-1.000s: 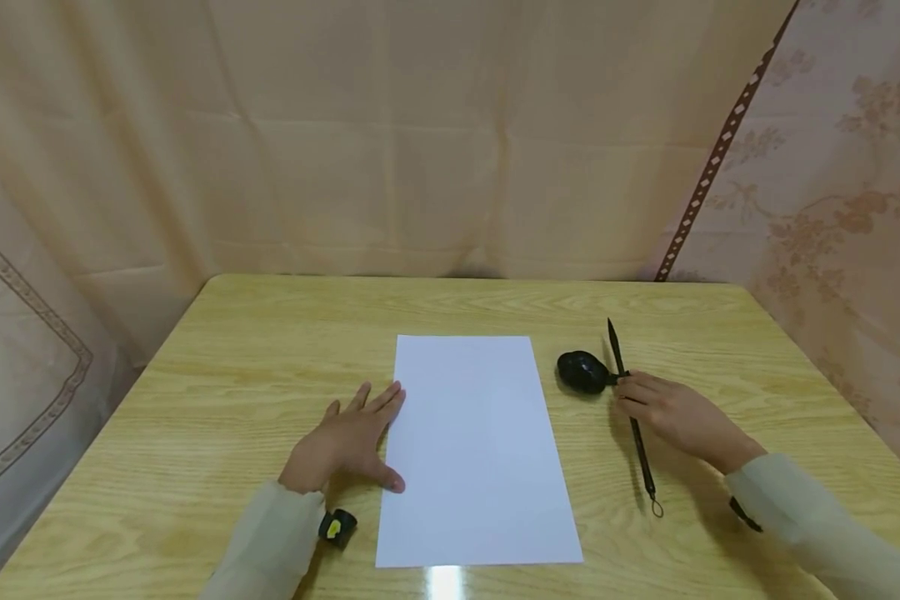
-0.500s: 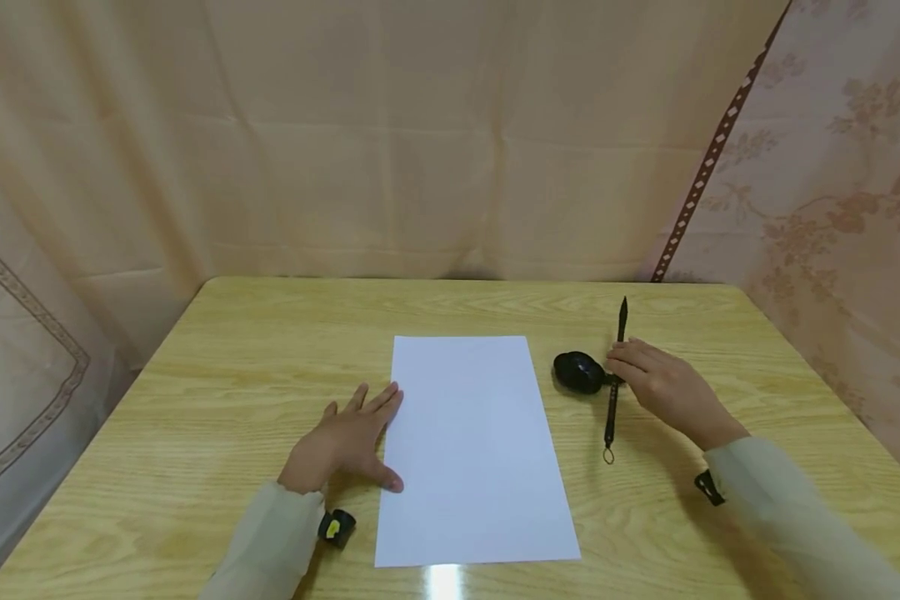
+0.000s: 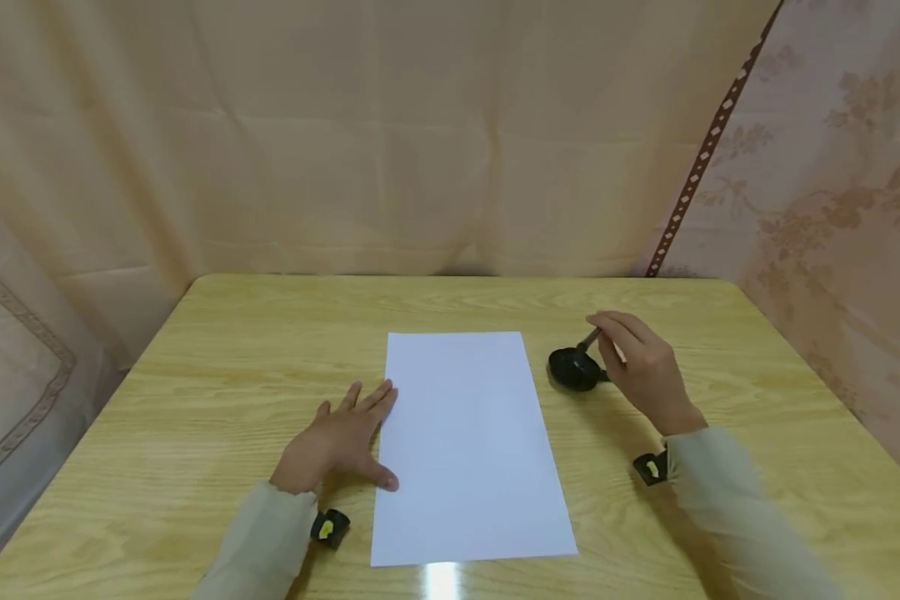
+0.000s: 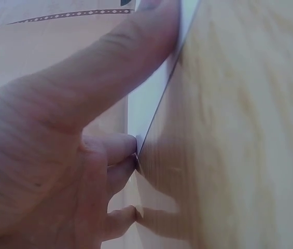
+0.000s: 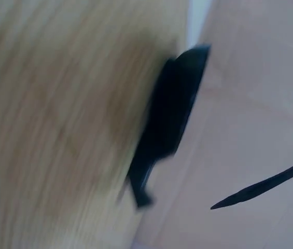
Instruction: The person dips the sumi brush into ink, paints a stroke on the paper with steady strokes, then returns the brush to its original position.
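Note:
A white sheet of paper (image 3: 465, 450) lies upright on the table. My left hand (image 3: 337, 450) rests with spread fingers on its left edge, thumb and fingertips on the paper, as the left wrist view shows too. To the right of the sheet sits a small black dish (image 3: 573, 369) with a stubby handle. My right hand (image 3: 645, 367) pinches a dark writing brush (image 3: 589, 339) beside and above the dish, mostly hidden by the fingers. In the right wrist view the pointed brush tip (image 5: 250, 193) shows apart from the dish (image 5: 169, 106).
The wood-grain table (image 3: 255, 358) reaches back to a beige curtain (image 3: 345, 150). A patterned cloth (image 3: 840, 167) hangs at the right. Black wrist straps (image 3: 330, 527) sit at both sleeves, and a light glare lies at the sheet's lower edge.
My right hand has lifted the brush from beside the dish handle, turned it, and moved left and up so the brush is at the dish. The left hand stays on the paper.

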A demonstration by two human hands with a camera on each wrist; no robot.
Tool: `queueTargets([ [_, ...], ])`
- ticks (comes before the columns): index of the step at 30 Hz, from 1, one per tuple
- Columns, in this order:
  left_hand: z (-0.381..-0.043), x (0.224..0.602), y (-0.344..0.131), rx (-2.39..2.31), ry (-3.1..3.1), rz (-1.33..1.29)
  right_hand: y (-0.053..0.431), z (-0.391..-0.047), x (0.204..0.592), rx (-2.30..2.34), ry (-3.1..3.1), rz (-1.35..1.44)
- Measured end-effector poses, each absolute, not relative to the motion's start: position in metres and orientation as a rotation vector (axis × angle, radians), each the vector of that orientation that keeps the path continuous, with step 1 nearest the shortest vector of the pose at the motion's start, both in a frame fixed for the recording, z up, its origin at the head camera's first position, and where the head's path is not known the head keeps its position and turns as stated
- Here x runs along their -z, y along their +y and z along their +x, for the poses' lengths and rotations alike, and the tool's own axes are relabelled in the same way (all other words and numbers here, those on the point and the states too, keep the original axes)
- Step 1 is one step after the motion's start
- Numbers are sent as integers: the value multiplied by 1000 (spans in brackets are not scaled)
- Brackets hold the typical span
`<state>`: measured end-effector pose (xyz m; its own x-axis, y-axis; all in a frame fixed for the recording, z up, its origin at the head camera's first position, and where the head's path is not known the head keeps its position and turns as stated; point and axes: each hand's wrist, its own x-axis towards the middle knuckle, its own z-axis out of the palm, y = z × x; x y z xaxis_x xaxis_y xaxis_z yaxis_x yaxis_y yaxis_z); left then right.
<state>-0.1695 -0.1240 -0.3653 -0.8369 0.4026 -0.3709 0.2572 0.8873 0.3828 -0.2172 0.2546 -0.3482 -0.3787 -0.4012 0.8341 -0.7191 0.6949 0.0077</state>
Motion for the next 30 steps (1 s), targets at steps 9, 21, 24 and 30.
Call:
queueTargets([
  [9, -170, 364, -123, -451, 2599, 474, 233, -224, 344, -623, -1944, 712],
  [21, -173, 367, -123, -476, 2594, 472, 225, -224, 339, -794, -1989, 576],
  [24, -174, 368, -124, -476, 2597, 474, 226, -224, 339, -823, -2006, 556],
  [30, -177, 370, -126, -454, 2627, 501, 230, -226, 341, -848, -2032, 509],
])
